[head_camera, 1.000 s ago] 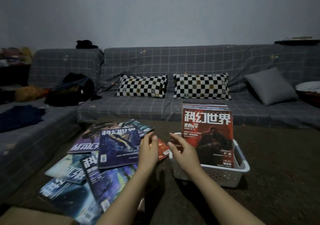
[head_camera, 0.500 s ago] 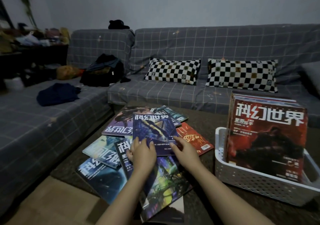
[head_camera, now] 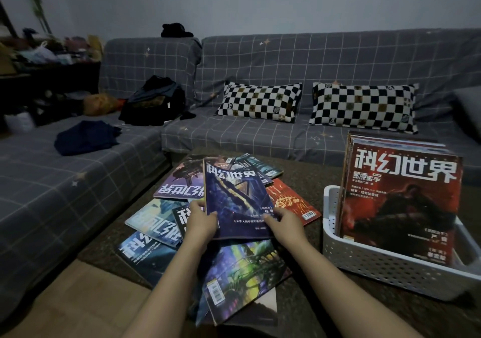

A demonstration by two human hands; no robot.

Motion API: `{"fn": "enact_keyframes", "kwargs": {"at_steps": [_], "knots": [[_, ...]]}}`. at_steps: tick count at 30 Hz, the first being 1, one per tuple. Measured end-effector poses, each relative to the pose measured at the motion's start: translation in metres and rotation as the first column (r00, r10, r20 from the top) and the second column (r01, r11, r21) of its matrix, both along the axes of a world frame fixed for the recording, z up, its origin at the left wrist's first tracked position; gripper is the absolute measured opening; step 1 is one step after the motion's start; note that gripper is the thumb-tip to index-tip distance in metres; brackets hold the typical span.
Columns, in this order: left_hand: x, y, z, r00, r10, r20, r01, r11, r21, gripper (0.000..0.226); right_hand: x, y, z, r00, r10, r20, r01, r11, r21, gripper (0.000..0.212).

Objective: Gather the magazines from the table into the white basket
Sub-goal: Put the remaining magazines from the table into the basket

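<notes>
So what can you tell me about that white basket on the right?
The white basket looks like plastic, rectangular, its walls pierced with rows of small holes under a smooth rim. It sits upright on the dark table, to the right of the spread magazines. A stack of magazines stands on edge inside it, the front one red, rising well above the rim. Neither hand touches it.

Dim, bluish room light (edges bowed by the wide lens), slightly soft
</notes>
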State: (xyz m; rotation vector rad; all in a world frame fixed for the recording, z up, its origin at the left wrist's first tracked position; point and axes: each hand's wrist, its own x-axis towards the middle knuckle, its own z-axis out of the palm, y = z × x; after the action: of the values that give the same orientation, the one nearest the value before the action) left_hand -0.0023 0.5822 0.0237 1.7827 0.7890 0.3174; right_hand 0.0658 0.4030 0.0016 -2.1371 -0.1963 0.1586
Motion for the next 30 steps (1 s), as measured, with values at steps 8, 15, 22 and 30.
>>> {"fn": "enact_keyframes", "kwargs": {"at_steps": [8, 15, 22, 30], "knots": [[-0.053, -0.025, 0.032, 0.923, -0.06, 0.379, 0.125, 0.981, -0.149, 0.021, -0.036, -0.037, 0.043, 0.992, -0.005, -0.128, 0.051, 0.932, 0.358, 0.025], [-0.079, -0.089, 0.083, 0.787, -0.242, 0.567, 0.33, 0.942, -0.056, 0.025, -0.072, -0.11, 0.104, 0.99, -0.136, -0.027, 0.128, 0.828, 0.545, 0.019], [-0.044, -0.171, 0.092, 0.718, -0.356, 0.598, 0.471, 0.881, -0.041, 0.025, -0.081, -0.204, 0.129, 0.937, -0.328, 0.119, 0.217, 0.814, 0.538, 0.012], [0.027, -0.234, 0.065, 0.826, -0.43, 0.365, 0.388, 0.903, 0.187, 0.023, -0.051, -0.268, 0.107, 0.873, -0.464, 0.151, 0.391, 0.85, 0.353, 0.013]]}}
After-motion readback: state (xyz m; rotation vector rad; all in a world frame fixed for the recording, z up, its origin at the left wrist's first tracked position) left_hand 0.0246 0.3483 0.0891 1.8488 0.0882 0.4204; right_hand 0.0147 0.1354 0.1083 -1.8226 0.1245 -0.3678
